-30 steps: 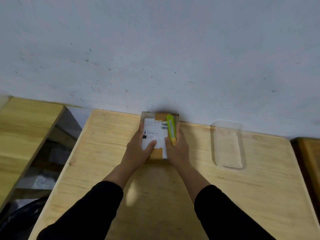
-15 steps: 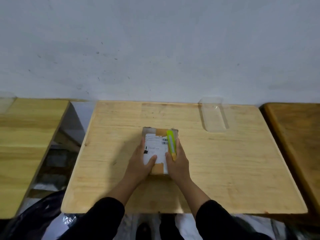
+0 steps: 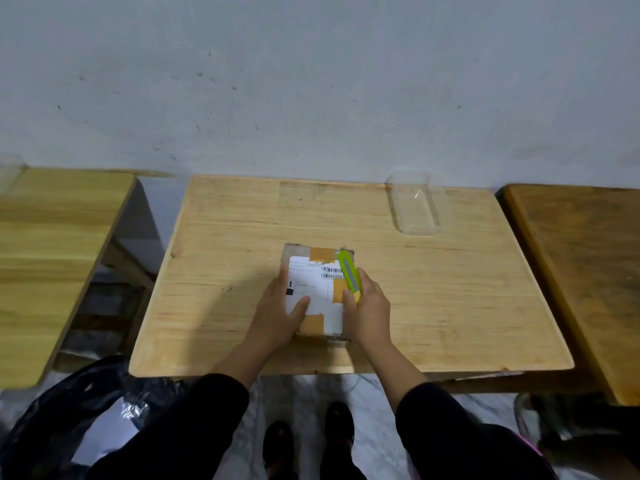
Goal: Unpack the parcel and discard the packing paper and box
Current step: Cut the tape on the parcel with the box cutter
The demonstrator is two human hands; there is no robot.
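Observation:
A small cardboard parcel with a white shipping label and brown tape lies on the light wooden table, near its front middle. My left hand grips the parcel's left side, thumb on the label. My right hand holds the parcel's right side and pins a green and yellow utility knife flat along the parcel's right edge. The knife's blade end points away from me. The parcel is taped shut.
A clear plastic tray sits at the table's back right. A black plastic bag lies on the floor at the lower left. Other wooden tables stand to the left and right. My shoes show below the table's front edge.
The parcel, held in both hands, has come from the wall side of the table toward its front edge. The view has pulled back, showing the floor, bag and shoes.

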